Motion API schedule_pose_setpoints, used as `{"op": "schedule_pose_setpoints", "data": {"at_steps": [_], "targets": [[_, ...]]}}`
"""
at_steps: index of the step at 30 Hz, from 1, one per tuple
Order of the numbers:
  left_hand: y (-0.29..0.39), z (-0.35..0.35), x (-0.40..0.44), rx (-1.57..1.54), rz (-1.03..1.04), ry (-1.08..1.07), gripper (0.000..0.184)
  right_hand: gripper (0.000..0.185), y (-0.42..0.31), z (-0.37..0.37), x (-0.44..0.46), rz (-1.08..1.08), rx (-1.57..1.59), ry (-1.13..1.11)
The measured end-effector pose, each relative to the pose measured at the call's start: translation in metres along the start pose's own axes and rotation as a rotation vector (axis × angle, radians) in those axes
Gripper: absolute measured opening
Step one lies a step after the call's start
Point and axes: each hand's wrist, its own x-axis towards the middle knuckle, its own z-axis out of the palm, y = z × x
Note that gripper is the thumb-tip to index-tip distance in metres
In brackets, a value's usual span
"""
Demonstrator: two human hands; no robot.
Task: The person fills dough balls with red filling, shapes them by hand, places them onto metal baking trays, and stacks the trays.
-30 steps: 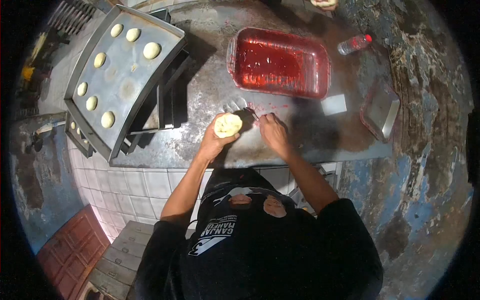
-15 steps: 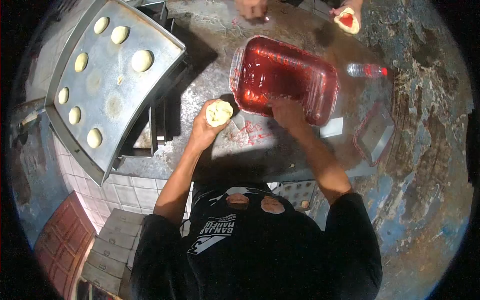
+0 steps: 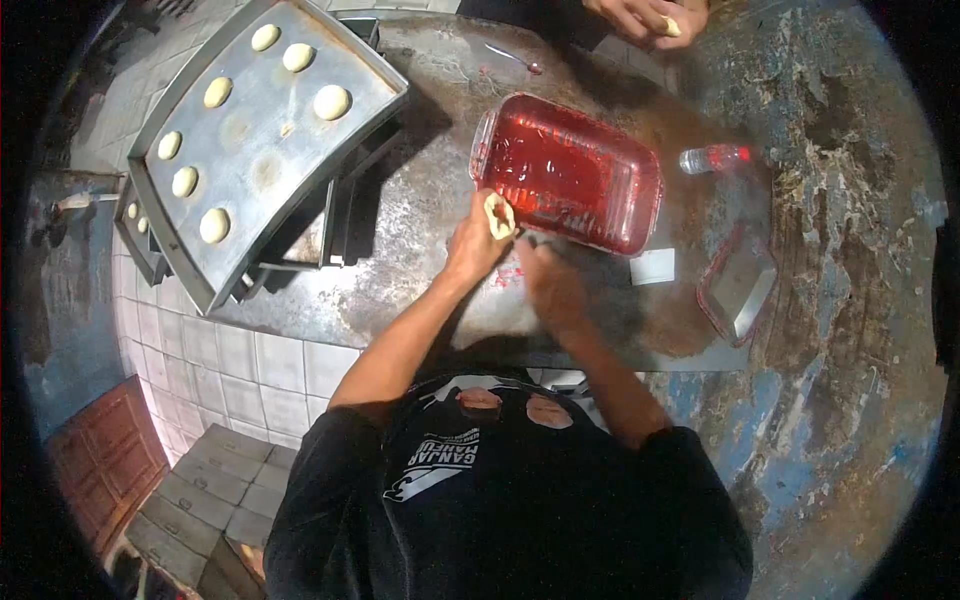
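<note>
My left hand is closed around a piece of pale dough, held beside the near-left corner of a clear red-tinted container. The dough is cupped, with a dark hollow facing up. Glossy red filling lies inside the container. Just right of the dough, my right hand is smeared by motion. Its fingertips are close to the dough, and what they hold, if anything, cannot be made out.
Several dough balls sit on a raised metal tray at left. A spoon, a small bottle, a white card and a clear lid lie about. Across the table, another person's hands hold dough.
My left hand has moved right with the dough, now tilted. My right hand has come out of the container toward it. The other person's hands have come together, and a spoon shows on the table.
</note>
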Motion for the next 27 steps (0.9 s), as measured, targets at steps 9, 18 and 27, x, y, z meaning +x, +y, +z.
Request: {"op": "schedule_pose_setpoints", "data": {"at_steps": [9, 18, 27], "targets": [[-0.056, 0.019, -0.086, -0.379, -0.165, -0.25, 0.063, 0.025, 0.024, 0.025, -0.118, 0.079, 0.271, 0.117], [0.013, 0.049, -0.216, -0.397, 0.032, -0.347, 0.06, 0.031, -0.037, -0.044, -0.206, -0.075, 0.648, 0.232], [0.078, 0.046, -0.284, -0.097, 0.032, -0.275, 0.056, 0.056, -0.034, -0.062, -0.251, 0.27, 0.96, 0.035]]}}
